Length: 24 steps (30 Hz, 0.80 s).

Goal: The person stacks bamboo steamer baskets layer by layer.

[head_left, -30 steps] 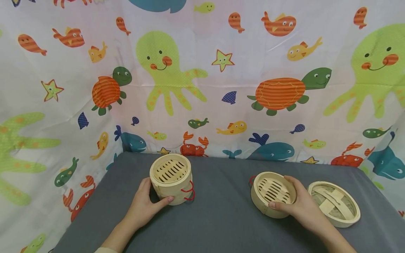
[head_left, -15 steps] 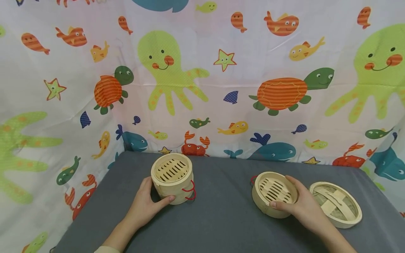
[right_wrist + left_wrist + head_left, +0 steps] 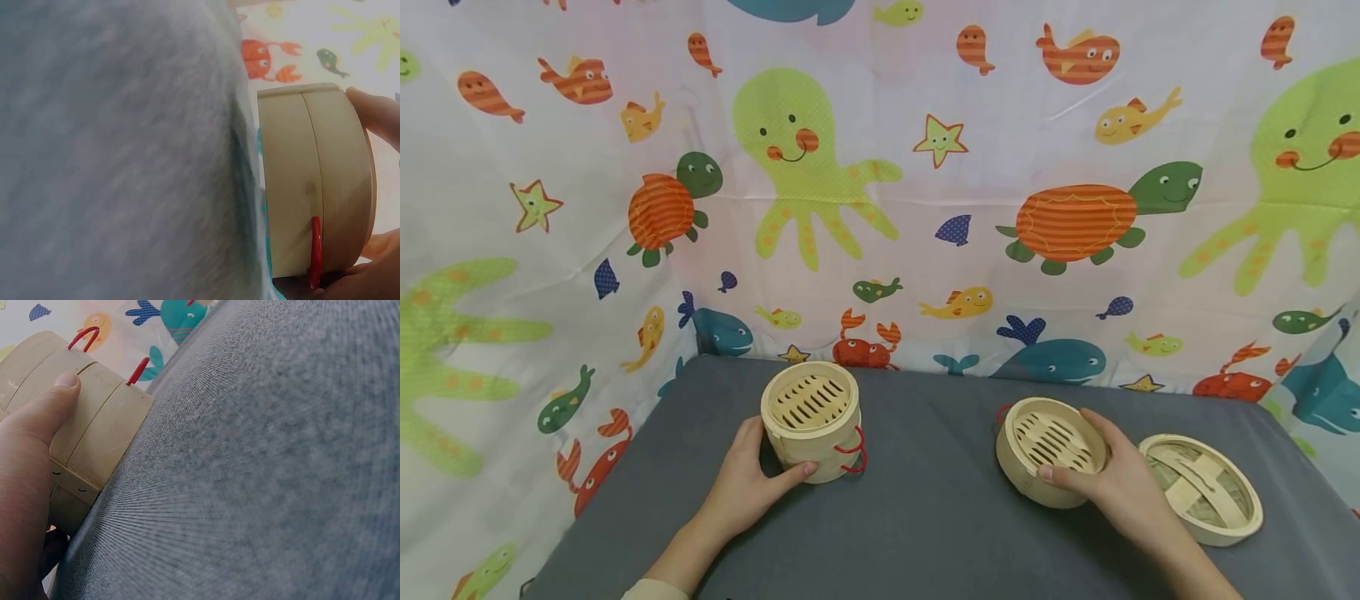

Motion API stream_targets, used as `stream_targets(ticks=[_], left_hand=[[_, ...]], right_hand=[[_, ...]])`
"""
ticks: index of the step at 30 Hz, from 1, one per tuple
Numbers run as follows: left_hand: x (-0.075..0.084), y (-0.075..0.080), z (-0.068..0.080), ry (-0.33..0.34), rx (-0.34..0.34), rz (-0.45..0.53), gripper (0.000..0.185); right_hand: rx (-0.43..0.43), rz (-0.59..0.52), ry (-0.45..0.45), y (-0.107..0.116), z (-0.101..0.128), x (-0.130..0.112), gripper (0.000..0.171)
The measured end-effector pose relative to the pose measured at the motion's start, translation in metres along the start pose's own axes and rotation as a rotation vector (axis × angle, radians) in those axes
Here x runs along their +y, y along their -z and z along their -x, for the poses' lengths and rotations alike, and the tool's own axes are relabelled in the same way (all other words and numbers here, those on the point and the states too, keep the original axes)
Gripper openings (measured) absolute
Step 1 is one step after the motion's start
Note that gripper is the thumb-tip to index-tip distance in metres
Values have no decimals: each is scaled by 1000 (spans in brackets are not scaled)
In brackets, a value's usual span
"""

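Writing: no brand, label or lettering is showing on any of the bamboo pieces or on the cloth.
Left hand (image 3: 741, 487): it is curling round the near side of the tall steamer stack (image 3: 812, 421), thumb lying flat on the wall, fingers wrapped behind.
Tall steamer stack: two pale bamboo tiers are sitting one on the other at the left of the grey table (image 3: 917, 525), with a slatted floor showing inside the top tier and red wire loops sticking out on its right side.
Right hand (image 3: 1120, 483): it is gripping the single steamer tray (image 3: 1050, 450), thumb on the near rim, fingers curled over the far right rim.
Single steamer tray: it is tilting, its left edge raised, at the right of the table; pale bamboo, slatted floor, a red loop at its far left.
Lid (image 3: 1201, 489): it is lying upside down just right of the right hand, woven inside with crossed strips.
Backdrop (image 3: 880, 183): a sea-creature printed cloth is hanging at the far edge.
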<state>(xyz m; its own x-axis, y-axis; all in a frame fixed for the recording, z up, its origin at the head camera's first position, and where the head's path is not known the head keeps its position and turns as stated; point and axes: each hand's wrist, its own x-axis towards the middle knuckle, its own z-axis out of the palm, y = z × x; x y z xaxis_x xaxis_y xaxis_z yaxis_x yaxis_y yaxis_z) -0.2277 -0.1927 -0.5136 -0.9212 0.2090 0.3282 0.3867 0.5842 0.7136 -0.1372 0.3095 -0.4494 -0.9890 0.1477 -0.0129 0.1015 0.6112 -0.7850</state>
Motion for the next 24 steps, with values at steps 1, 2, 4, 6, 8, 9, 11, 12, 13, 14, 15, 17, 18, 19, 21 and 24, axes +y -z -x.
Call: stream_targets(ticks=[1, 2, 4, 6, 8, 9, 11, 12, 13, 14, 15, 17, 18, 19, 21, 24], left_hand=[[0, 0, 0, -2, -1, 0, 104], [0, 0, 0, -1, -1, 2, 104], [0, 0, 0, 0, -3, 6, 104], [0, 1, 0, 1, -2, 5, 104], [0, 1, -1, -1, -1, 3, 104], [0, 1, -1, -3, 0, 1, 104], [0, 1, -2, -9, 0, 1, 104], [-1, 0, -3, -11, 0, 2, 104], [-1, 0, -3, -13, 1, 3, 104], [-1, 0, -3, -13, 3, 6, 104], [-1, 0, -3, -14, 3, 9, 104], [-2, 0, -2, -13, 4, 9, 104], [-2, 0, -2, -15, 4, 7, 104], [-2, 0, -2, -15, 4, 7, 104], [-2, 0, -1, -13, 4, 7, 104], [-2, 0, 0, -8, 4, 8, 104]], right_hand=[[0, -6, 2, -1, 0, -3, 124], [-2, -10, 1, -1, -1, -6, 124], [-3, -14, 2, -3, -2, -13, 124], [-2, -14, 3, -4, -2, -19, 124], [1, -16, 6, -6, -3, -24, 124], [2, -17, 8, -6, -3, -26, 123], [7, -23, 15, -7, -3, -29, 122], [8, -29, 19, -7, -3, -30, 121], [11, -32, 23, -7, -3, -32, 120], [12, -36, 27, -7, -3, -33, 119], [13, -40, 31, -6, -3, -35, 118], [10, -48, 36, -6, -3, -39, 117], [6, -54, 37, -7, -3, -41, 117], [1, -57, 39, -7, -4, -43, 117], [-7, -66, 45, -8, -5, -48, 117], [-8, -82, 62, -11, -6, -55, 118]])
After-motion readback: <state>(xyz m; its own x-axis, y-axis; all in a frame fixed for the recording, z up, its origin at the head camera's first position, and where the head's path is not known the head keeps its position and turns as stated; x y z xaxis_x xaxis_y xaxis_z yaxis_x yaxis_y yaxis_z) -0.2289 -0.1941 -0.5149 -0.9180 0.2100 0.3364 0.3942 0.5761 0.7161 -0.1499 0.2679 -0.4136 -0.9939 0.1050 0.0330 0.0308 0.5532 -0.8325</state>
